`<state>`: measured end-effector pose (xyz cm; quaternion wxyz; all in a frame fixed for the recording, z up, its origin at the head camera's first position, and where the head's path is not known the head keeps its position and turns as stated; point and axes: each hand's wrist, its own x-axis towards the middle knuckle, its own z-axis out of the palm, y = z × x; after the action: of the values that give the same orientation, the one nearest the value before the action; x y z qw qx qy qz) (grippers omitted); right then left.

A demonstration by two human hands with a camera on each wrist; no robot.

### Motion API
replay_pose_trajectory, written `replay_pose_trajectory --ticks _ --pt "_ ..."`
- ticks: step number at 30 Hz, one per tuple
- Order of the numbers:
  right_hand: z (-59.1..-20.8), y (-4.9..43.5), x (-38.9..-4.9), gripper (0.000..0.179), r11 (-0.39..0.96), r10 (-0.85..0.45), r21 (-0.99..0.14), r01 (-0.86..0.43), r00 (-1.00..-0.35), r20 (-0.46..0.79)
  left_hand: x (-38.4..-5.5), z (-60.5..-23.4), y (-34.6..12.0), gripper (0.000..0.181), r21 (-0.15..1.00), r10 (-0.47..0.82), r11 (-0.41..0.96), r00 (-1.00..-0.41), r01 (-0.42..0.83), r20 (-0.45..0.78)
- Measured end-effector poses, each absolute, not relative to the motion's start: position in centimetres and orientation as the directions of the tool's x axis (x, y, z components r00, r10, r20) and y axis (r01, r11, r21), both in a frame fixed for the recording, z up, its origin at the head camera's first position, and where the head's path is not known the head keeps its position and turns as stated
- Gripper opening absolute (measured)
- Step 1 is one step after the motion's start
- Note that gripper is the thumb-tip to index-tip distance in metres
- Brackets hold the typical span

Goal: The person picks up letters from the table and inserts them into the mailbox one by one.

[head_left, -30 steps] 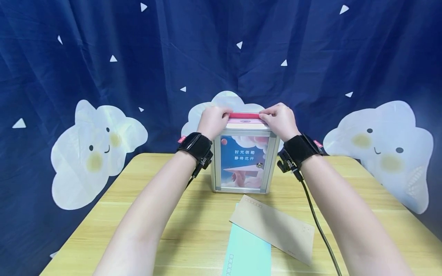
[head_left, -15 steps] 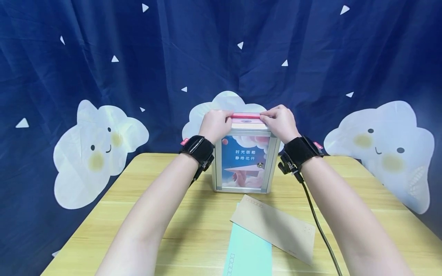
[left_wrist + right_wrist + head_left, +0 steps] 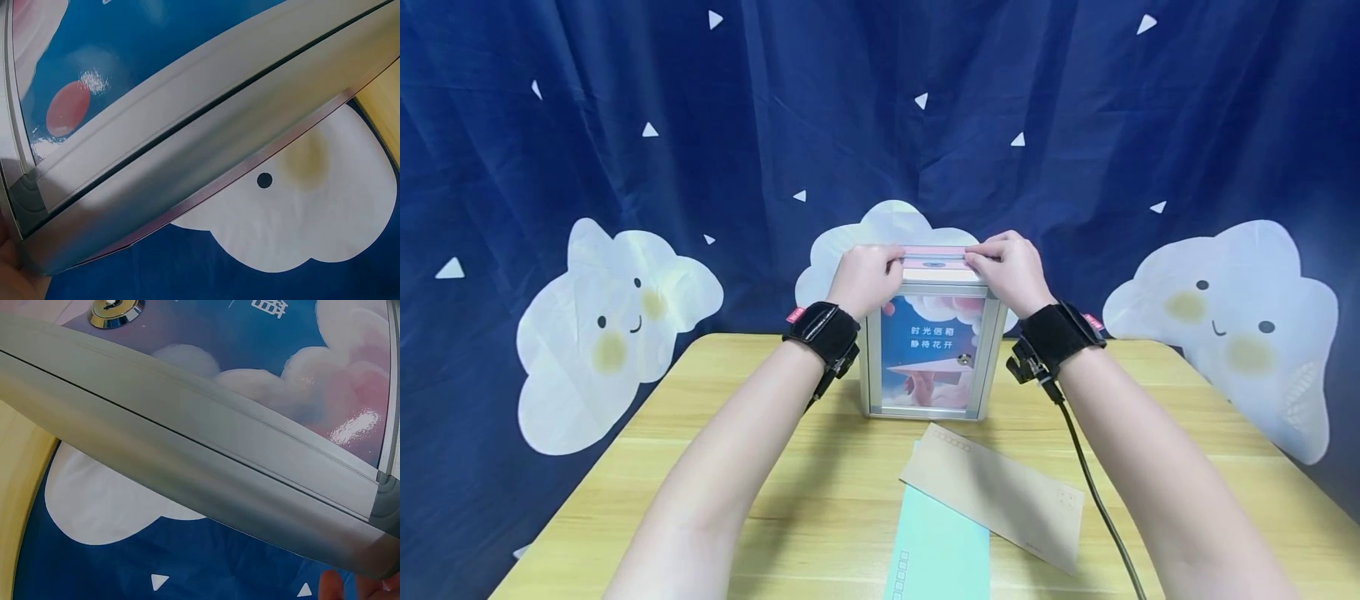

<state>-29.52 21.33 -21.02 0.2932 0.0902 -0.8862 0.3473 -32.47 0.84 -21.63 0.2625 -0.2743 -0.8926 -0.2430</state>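
Observation:
A mailbox (image 3: 925,350) with a silver frame and a blue picture door stands upright on the table. My left hand (image 3: 865,273) rests at the left end of its pink top, fingers curled in at the slot (image 3: 934,255). At the right end, my right hand (image 3: 1011,265) lies the same way, fingers bent toward the slot. No red shows between the hands; I cannot tell whether the fingertips still pinch anything. In the left wrist view, part of the hand (image 3: 15,275) shows by the box's corner; the right wrist view shows fingertips (image 3: 331,586) below the frame.
A brown envelope (image 3: 992,496) lies across a light green envelope (image 3: 940,546) on the wooden table (image 3: 790,517), in front of the mailbox. A round lock (image 3: 965,360) sits on the door. A cable (image 3: 1097,492) runs along the right forearm. Behind hangs a blue curtain (image 3: 760,125) with clouds.
The red strip between my hands has sunk down into the mailbox slot, from broad to thin to out of sight. Both hands have lowered slightly with it, the left more.

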Motion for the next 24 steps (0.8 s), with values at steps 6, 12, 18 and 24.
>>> replay_pose_trajectory --ticks 6,12,18,24 --pt "-21.0 21.5 -28.7 0.024 0.718 0.045 -0.578 -0.389 -0.802 0.595 -31.9 -21.7 0.6 0.033 0.281 0.390 0.698 -0.679 0.658 0.621" --pt "-21.4 22.2 -27.7 0.025 0.693 0.056 -0.574 -0.435 -0.762 0.645 -29.9 -21.6 0.5 0.029 0.202 0.423 0.649 -0.569 0.733 0.706" --pt "-22.7 22.6 -25.8 0.024 0.658 0.068 -0.542 -0.523 -0.676 0.734 -26.9 -23.0 0.7 0.026 0.082 0.519 0.535 -0.403 0.841 0.754" --pt "-23.9 22.4 -23.8 0.019 0.606 0.078 -0.541 -0.584 -0.632 0.771 -23.9 -26.1 0.7 0.025 -0.076 0.657 0.396 -0.225 0.915 0.720"
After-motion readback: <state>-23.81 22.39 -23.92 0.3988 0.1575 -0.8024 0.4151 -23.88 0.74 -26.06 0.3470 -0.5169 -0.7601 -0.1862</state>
